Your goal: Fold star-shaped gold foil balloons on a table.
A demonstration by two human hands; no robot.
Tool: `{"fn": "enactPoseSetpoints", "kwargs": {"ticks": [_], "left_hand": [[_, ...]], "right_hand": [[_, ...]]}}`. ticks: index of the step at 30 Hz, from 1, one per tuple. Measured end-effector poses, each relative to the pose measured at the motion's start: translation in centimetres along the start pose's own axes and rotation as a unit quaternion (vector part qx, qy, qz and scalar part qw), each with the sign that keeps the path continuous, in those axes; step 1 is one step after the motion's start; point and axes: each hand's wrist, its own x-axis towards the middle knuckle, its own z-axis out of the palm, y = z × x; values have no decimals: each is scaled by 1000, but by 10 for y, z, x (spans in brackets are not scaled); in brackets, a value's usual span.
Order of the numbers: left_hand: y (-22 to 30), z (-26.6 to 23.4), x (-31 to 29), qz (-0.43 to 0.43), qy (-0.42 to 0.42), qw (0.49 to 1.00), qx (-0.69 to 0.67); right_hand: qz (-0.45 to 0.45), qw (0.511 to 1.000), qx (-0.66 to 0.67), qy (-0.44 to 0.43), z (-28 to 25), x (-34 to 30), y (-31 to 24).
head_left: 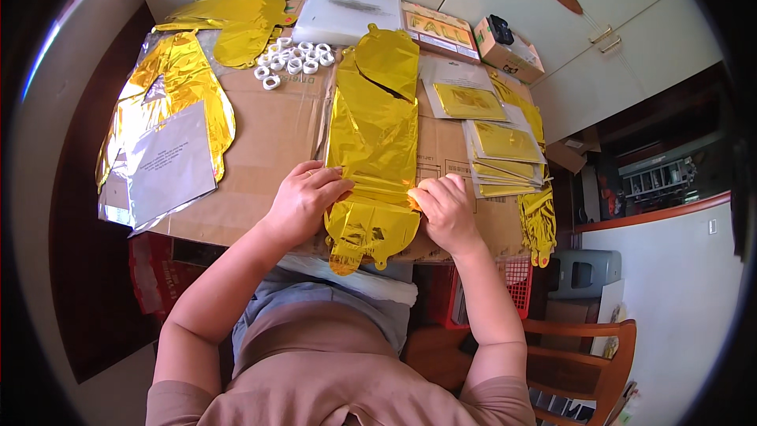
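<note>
A flat, uninflated gold foil balloon (374, 130) lies lengthwise across the cardboard in front of me, its near end folding over the front edge. My left hand (307, 199) pinches its left edge, and my right hand (443, 213) grips the right edge at about the same height. Between both hands a crease runs across the foil. Near the far end a dark slanting gap shows between two parts of the foil. To the right are clear packets (505, 142) with folded gold foil inside, stacked and overlapping.
Several white ribbon rolls (295, 65) sit at the back left. More gold foil balloons (177, 71) and a grey printed sleeve (172, 159) lie left. Behind are a stack of clear bags (347, 12) and boxes (509, 51). A wooden chair (583, 359) stands at lower right.
</note>
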Motion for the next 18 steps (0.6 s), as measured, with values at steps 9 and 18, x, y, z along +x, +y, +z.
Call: {"fn": "enactPoseSetpoints", "kwargs": {"ticks": [9,18], "left_hand": [[0,-2,1,-1,-1,1000,-4],[2,-10,9,-25,-26,999,-1]], "right_hand": [[13,998,58,-18,-6,2,4],[59,993,103,-24,0,5,10]]}}
